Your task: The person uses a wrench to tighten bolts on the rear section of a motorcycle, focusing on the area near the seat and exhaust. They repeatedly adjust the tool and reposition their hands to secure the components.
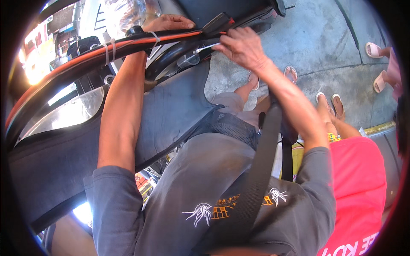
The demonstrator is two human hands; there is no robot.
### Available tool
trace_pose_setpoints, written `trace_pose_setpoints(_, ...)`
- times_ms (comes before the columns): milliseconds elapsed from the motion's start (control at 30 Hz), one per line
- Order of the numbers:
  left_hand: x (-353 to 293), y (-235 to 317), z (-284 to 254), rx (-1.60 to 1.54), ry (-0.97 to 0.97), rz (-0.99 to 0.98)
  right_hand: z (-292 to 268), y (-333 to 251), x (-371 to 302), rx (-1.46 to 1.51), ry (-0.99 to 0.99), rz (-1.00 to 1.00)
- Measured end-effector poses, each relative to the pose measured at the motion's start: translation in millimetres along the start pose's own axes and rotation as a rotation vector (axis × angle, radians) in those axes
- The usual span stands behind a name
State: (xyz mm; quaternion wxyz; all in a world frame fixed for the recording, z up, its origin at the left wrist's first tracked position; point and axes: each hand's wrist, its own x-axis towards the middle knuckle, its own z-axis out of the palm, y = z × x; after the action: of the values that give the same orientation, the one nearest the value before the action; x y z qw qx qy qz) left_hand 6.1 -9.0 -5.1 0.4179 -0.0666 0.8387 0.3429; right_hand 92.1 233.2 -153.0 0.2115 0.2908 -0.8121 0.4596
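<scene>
A long black tube (128, 44) curves across the upper left, with an orange cable (85, 56) along it and white cable ties (156, 39) round both. My left forearm passes beneath the tube. My left hand (168, 21) is at its far side, fingers together and bent against it; the thumb is hidden. My right hand (243, 47) is closed at the tube's right part, beside a black rectangular piece (218, 23). From between its thumb and fingers a thin white strip (207, 48) sticks out to the left; its exact kind cannot be made out.
Below the tube lies a broad dark grey padded panel (171, 102). Clear plastic (126, 17) glares at the top left. A person in a red shirt (356, 179) is close on my right, and another person's pink sandals (374, 50) stand on the concrete floor (316, 42).
</scene>
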Motion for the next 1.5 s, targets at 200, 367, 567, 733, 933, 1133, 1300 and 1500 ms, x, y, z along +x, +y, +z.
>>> trace_pose_setpoints(200,3.7,-7.6,2.1,-0.011,0.013,0.076,-45.5,13.8,28.4,-0.236,-0.107,-0.146)
trace_pose_setpoints(367,1.5,1.1,7.7,0.164,0.117,0.057,-52.6,10.8,32.2,-0.247,-0.182,-0.194)
trace_pose_setpoints(567,-1.5,3.4,8.5,0.142,0.107,0.097,-51.5,3.2,34.2,-0.294,-0.102,-0.164)
trace_pose_setpoints(733,2.0,0.4,5.0,0.082,0.075,0.048,-56.5,0.1,39.8,-0.32,-0.113,-0.181)
trace_pose_setpoints(933,0.9,0.4,3.5,-0.017,0.02,0.034,-78.5,-9.2,49.8,-0.28,-0.139,-0.147)
trace_pose_setpoints(1133,-0.1,4.6,4.9,0.109,0.065,0.015,-65.7,-16.1,41.6,-0.29,-0.077,-0.156)
trace_pose_setpoints(1300,-0.8,5.5,6.8,0.057,0.053,0.028,-63.1,-13.4,38.1,-0.309,-0.136,-0.149)
trace_pose_setpoints(1500,-1.0,1.2,5.2,0.046,0.08,0.041,-58.7,-19.2,34.8,-0.314,-0.083,-0.147)
